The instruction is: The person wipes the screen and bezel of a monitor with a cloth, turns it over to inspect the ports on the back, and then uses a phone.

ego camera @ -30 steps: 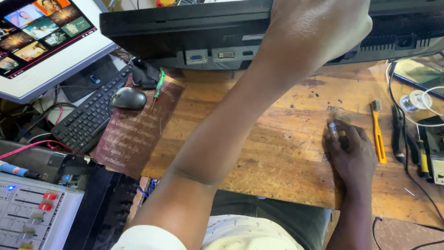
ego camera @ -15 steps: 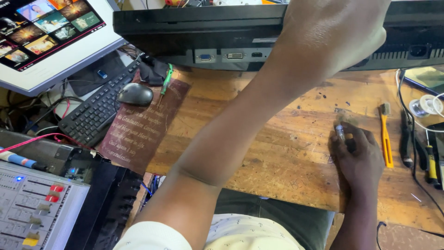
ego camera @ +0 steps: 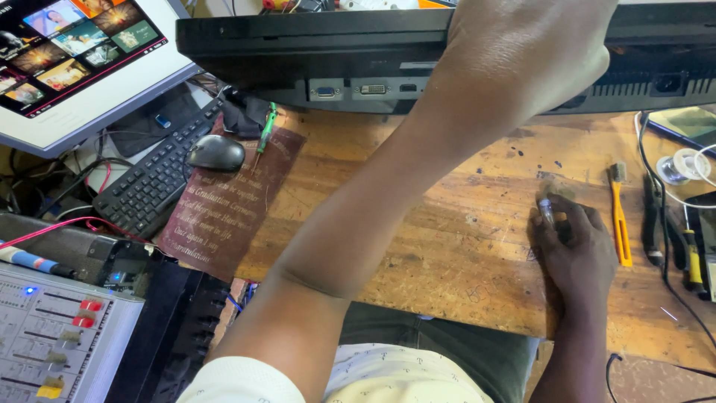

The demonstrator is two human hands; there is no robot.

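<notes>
On the wooden bench (ego camera: 418, 224), the black monitor (ego camera: 313, 45) was gripped at its back edge by the left hand (ego camera: 522, 67); w/ one-handed support it could tip. Further right, a small silvery part (ego camera: 547, 211), blurred, was pinched by the right hand (ego camera: 570, 250) & could slip off.

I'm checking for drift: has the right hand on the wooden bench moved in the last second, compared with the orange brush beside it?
No. The right hand stays just left of the orange brush, its fingertips level with the bristles, holding a small metal piece.
</notes>
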